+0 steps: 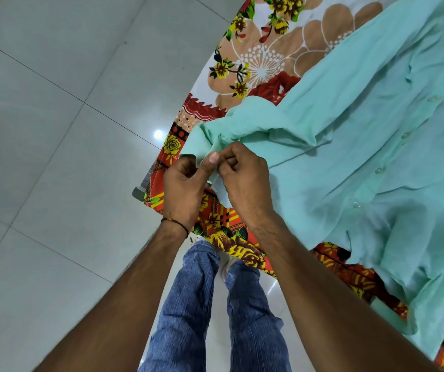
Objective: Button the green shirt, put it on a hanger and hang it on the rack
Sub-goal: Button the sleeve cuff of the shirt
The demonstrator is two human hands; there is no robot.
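Both forearms reach forward from the near side and meet in the middle, wrists a little bent. The left hand (183,183) has curled fingers, and its thumb presses on the end of a sleeve. The right hand (242,181) touches the left one and pinches the same sleeve end with curled fingers. This sleeve belongs to the light green fabric shirt (363,157), which lies spread to the right on the bed sheet with red, yellow and brown flowers (264,57). 5 small pale buttons (378,170) run along the shirt front. A thin dark thread band (178,224) circles the left wrist.
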